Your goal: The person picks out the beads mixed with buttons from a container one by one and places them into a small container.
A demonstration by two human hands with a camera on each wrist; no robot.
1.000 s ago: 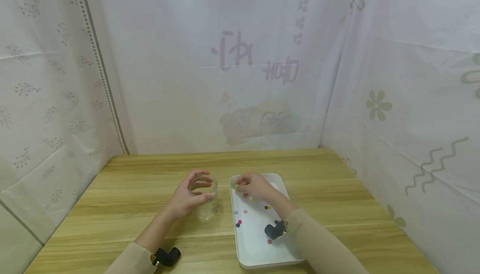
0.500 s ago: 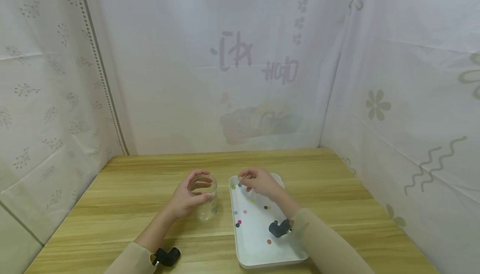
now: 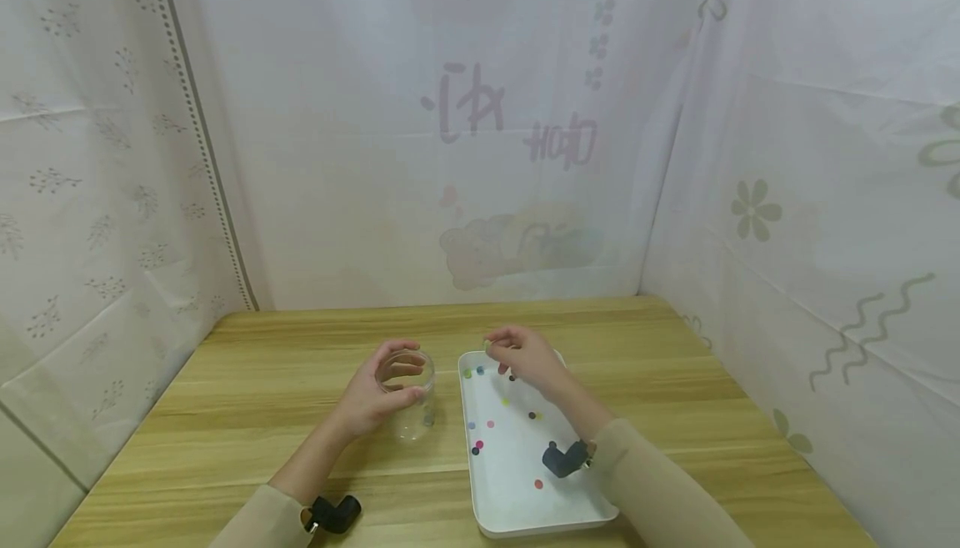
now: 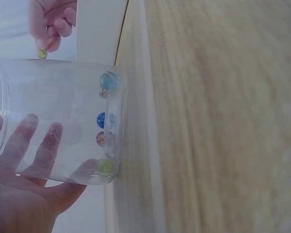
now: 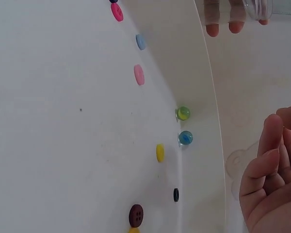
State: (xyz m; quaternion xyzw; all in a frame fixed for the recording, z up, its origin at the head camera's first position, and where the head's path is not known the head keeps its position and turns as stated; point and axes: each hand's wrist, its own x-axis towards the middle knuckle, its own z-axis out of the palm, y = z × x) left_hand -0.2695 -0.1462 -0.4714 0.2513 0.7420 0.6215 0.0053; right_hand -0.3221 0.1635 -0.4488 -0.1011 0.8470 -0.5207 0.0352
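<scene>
My left hand [image 3: 369, 398] grips a clear jar [image 3: 411, 426] that stands upright on the table left of the tray. Several marbles lie at the jar's bottom, among them a blue marble [image 4: 101, 120] and a yellow-green marble [image 4: 105, 166]. Over the far end of the white tray [image 3: 483, 505], my right hand [image 3: 527, 364] pinches another yellow-green marble [image 4: 42, 54] between thumb and finger. Below that hand, a green marble [image 5: 183, 113] and a blue marble [image 5: 185, 138] rest in the tray, close to its left wall.
Several loose buttons are scattered in the tray, including a pink button [image 5: 139, 74], a yellow button [image 5: 160, 153] and a dark brown button [image 5: 136, 215]. Printed curtains [image 3: 337, 156] enclose the wooden table [image 3: 187, 414] at the back and sides.
My right hand has risen from the tray's far left corner with the marble, shifting slightly right and away. The green and blue marbles there are uncovered. My left hand and the jar stay put.
</scene>
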